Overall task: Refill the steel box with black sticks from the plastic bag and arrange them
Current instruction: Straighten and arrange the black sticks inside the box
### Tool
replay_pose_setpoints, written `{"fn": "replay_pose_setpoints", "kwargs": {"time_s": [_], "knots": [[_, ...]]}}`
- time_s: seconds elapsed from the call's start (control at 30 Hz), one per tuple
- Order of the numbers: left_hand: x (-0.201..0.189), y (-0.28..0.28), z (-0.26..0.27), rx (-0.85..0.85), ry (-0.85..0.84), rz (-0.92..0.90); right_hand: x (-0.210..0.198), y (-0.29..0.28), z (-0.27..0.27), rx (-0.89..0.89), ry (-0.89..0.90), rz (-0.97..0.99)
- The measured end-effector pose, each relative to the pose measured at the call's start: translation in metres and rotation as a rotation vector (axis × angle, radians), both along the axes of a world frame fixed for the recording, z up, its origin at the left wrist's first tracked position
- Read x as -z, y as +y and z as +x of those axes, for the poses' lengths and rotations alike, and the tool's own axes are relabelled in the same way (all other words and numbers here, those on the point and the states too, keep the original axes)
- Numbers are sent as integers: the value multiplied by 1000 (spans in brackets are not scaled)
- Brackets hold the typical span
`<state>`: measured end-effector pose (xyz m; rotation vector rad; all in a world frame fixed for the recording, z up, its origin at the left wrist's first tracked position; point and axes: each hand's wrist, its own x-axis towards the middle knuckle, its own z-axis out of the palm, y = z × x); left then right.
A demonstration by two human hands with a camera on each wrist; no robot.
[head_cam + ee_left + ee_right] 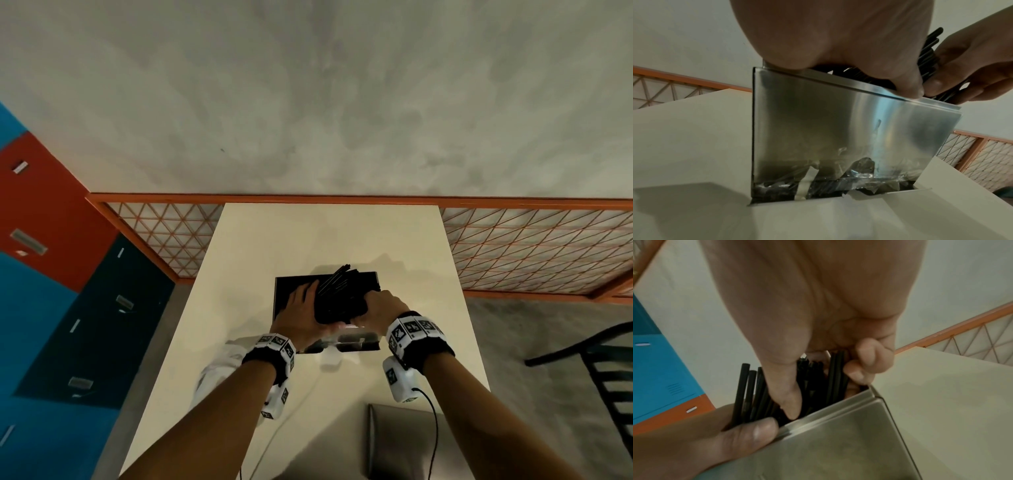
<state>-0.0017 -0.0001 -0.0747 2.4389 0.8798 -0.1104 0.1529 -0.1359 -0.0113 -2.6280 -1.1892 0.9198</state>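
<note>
Standing in the steel box, black sticks are gripped between both hands.

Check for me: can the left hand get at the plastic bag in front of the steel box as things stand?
Probably not yet. The left hand is busy at the black sticks in the steel box. The plastic bag lies uncovered on the table, so the way looks free once it lets go.
</note>
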Motion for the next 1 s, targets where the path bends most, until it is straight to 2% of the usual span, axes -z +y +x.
{"fn": "replay_pose_setpoints", "kwargs": {"time_s": [0.23,0.57,0.7,0.83,0.87,0.93,0.97,1.0], "knots": [[-3,-3,1,-16,10,-4,-8,5,-5,18,41,14],[-7,-3,-1,-48,-85,-34,-9,7,-25,59,78,258],[-7,-3,-2,-55,-97,-42,-14,4,-24,18,92,252],[-7,-2,-2,-60,-112,-51,-13,2,-12,99,220,165],[-6,-2,-3,-60,-108,-47,-14,0,-10,72,230,147],[-5,-2,-3,-59,-104,-36,-9,-2,-8,-87,163,168],[-5,-2,-3,-53,-102,-26,-2,-1,-6,-162,112,253],[-5,-2,-3,-42,-103,-15,0,1,-8,-137,216,268]]}}
